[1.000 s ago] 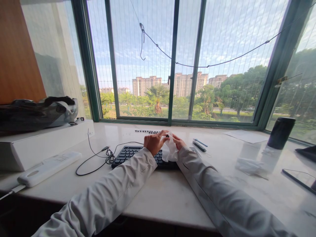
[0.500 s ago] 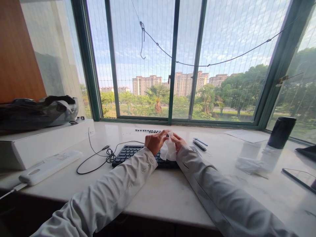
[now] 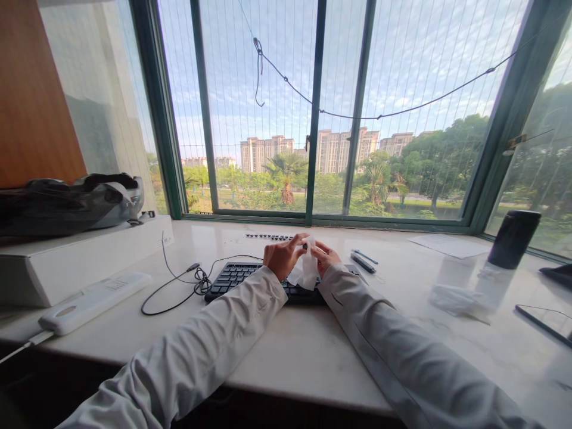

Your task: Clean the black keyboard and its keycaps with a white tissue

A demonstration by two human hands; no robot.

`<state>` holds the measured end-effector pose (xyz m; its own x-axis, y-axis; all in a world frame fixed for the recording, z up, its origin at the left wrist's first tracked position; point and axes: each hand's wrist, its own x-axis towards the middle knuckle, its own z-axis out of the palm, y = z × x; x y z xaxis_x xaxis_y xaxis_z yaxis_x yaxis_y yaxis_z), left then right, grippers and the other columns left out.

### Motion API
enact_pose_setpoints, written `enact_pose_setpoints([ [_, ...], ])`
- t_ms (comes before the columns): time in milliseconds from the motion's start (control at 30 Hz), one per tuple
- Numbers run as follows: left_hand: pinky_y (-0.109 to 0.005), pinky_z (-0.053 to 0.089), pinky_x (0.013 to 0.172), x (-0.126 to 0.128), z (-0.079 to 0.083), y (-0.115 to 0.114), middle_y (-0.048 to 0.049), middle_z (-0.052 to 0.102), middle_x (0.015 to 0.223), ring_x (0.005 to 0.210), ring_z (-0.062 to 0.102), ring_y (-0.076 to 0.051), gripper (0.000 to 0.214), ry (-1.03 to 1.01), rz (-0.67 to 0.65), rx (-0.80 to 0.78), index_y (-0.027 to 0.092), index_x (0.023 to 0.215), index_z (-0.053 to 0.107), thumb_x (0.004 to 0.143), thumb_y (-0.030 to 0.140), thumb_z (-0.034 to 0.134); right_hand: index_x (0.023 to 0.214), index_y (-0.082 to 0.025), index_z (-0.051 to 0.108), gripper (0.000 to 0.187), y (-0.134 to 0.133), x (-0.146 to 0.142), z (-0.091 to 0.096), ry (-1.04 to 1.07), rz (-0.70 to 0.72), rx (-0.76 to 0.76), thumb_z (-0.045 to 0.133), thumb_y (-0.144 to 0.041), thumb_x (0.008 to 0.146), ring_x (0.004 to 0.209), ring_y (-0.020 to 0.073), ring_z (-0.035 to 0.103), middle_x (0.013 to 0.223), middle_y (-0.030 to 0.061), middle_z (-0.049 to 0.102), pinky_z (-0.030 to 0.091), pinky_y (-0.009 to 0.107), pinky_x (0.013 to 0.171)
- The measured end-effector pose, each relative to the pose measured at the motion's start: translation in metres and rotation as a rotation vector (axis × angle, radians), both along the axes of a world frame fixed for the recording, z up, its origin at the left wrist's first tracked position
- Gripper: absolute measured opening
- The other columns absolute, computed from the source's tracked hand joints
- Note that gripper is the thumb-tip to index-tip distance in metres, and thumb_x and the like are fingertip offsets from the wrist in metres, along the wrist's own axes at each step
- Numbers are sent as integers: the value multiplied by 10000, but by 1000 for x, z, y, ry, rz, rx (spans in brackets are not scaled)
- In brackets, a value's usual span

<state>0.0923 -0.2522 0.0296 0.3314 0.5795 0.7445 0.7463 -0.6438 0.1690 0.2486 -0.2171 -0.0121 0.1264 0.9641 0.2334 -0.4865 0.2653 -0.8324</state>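
My left hand (image 3: pixel 281 259) pinches a small black keycap (image 3: pixel 305 245) between thumb and fingertips, above a black keyboard (image 3: pixel 233 275). My right hand (image 3: pixel 326 258) is closed on a thin white tissue (image 3: pixel 306 274), pressing it against the keycap. The tissue's loose end hangs down over the keyboard, and my hands and sleeves cover much of the keys. Behind my left hand, a row of small black keycaps (image 3: pixel 268 236) lies on the white tabletop (image 3: pixel 322 351).
A coiled cable (image 3: pixel 201 282) lies left of the keyboard, near a white power strip (image 3: pixel 96 302) and a white box (image 3: pixel 84 259). To the right are a pen (image 3: pixel 363 263), crumpled tissue (image 3: pixel 460 301), paper (image 3: pixel 449 245), a black cylinder (image 3: pixel 513 239) and a phone (image 3: pixel 545 322).
The tissue has shifted slightly between my fingers and hangs narrower. Both hands stay in nearly the same place; the whole view has slid a little to the right.
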Motion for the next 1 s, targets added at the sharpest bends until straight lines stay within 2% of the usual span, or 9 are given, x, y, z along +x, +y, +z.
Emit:
enact_pose_setpoints([
  [167,-200,446,652,0,1,-1,53,702,1067,916,667,-128,426,-3,10,16,362,1259,475,847,411,576,882,-176,676,536,2,2,0,-58,-42,43,872,-344,413,673,199,672,756,39,728,525,305,619],
  [400,-202,442,629,1,1,-3,60,699,1074,912,669,-129,393,8,4,27,382,1249,495,863,379,563,926,-172,659,528,-1,-3,1,-66,21,16,836,-421,496,581,161,645,684,16,702,499,259,534],
  [600,-207,451,640,0,0,-1,47,705,1062,882,676,-140,417,31,27,11,401,1278,467,870,383,548,915,-188,661,505,0,0,-1,-107,43,-47,847,-353,475,641,182,661,698,11,700,505,267,562],
  [700,-209,452,633,-1,-1,1,53,707,1053,882,677,-140,399,27,32,12,406,1273,471,881,363,534,907,-186,667,443,-2,0,-1,-177,68,-60,814,-346,520,684,198,665,726,20,702,510,289,589],
  [867,-210,467,660,-1,-1,2,40,710,1047,865,680,-140,395,45,29,5,396,1271,485,883,340,534,941,-206,658,437,-5,-2,5,-165,-4,-117,755,-195,514,680,185,661,690,-4,692,504,275,603],
  [1000,-202,479,705,-1,-2,4,60,702,1064,903,674,-130,417,38,-37,14,396,1290,464,885,331,535,973,-210,647,450,-6,-2,9,-137,-26,-157,706,-140,533,647,167,654,688,-12,690,499,263,580],
])
